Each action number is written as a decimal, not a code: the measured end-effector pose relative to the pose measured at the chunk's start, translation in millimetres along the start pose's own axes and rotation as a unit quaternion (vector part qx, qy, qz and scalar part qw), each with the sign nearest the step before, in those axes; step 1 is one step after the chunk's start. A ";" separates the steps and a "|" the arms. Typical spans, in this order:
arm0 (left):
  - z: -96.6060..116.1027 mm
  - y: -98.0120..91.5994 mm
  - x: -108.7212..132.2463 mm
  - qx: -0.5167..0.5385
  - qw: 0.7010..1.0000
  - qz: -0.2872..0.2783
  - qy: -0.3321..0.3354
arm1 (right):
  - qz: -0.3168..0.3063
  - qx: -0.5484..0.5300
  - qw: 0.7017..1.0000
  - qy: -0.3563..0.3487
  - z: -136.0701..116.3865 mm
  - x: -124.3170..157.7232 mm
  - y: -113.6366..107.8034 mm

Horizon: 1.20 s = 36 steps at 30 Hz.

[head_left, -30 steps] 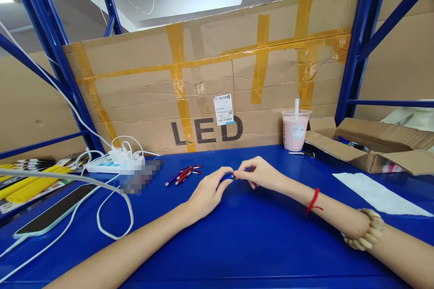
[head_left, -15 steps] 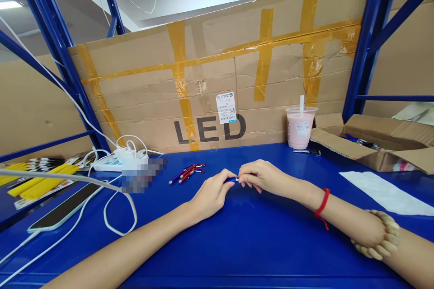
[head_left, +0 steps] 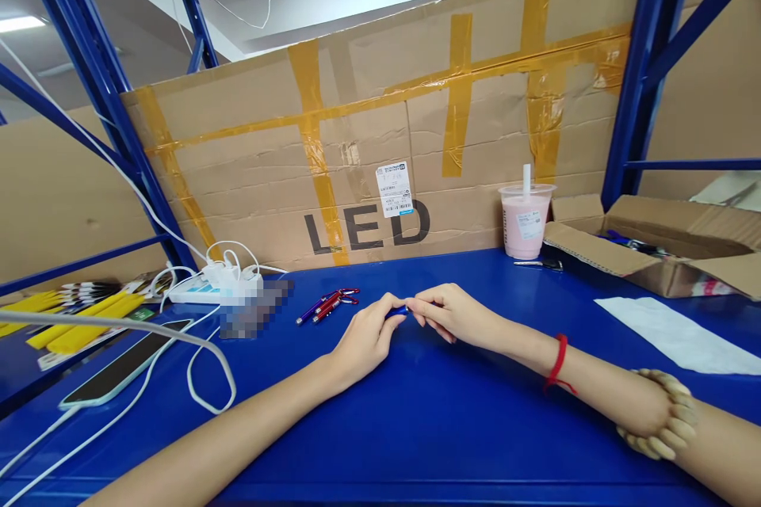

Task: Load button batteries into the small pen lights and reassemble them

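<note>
My left hand (head_left: 364, 335) and my right hand (head_left: 453, 310) meet at the middle of the blue table (head_left: 416, 428). Both pinch a small blue pen-like light (head_left: 400, 310) between their fingertips; only a short part of it shows. A few red and purple pen-like lights (head_left: 326, 305) with clips lie on the table just left of my left hand. My right forearm carries a red string and a beaded bracelet.
A taped cardboard sheet (head_left: 380, 142) marked LED stands at the back. A pink drink cup (head_left: 525, 220) and an open carton (head_left: 659, 253) are at right, with white paper (head_left: 671, 337). At left lie a power strip (head_left: 205, 289), white cables, a phone (head_left: 124, 364) and yellow packets (head_left: 77, 317).
My hands stay together on the small blue light, fingers shifting slightly. The view has drifted a little, nothing else has moved.
</note>
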State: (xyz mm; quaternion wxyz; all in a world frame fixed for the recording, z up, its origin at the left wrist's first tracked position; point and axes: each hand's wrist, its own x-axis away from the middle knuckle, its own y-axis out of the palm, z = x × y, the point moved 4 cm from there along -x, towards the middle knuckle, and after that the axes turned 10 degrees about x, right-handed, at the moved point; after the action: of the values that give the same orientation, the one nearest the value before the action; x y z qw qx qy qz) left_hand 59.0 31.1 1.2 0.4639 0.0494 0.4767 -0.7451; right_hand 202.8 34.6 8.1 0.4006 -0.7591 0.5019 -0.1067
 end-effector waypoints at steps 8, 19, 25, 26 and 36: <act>-1.0 -1.6 -2.0 -0.003 1.000 0.018 -0.011 | 0.012 -0.016 1.000 0.014 1.4 -3.2 0.1; 3.0 -2.0 -2.7 -0.010 1.000 0.010 0.024 | 0.035 0.085 0.996 -0.012 2.2 -1.2 -2.7; 4.4 -1.7 -2.3 0.003 1.000 0.004 0.023 | 0.042 0.143 0.989 -0.023 -0.1 0.5 -5.4; 4.6 -1.5 -2.4 0.002 1.000 0.001 0.021 | 0.043 0.153 0.987 -0.025 -0.4 0.6 -5.9; 3.7 -0.1 -3.4 -0.043 0.999 -0.019 -0.011 | 0.069 0.205 0.974 -0.067 -4.9 -0.1 -7.4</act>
State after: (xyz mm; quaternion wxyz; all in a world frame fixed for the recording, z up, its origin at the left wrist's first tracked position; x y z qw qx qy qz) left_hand 62.2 30.5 5.1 0.4561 0.0121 0.5045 -0.7330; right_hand 205.0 33.6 16.6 0.5865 -0.6298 0.4929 -0.1281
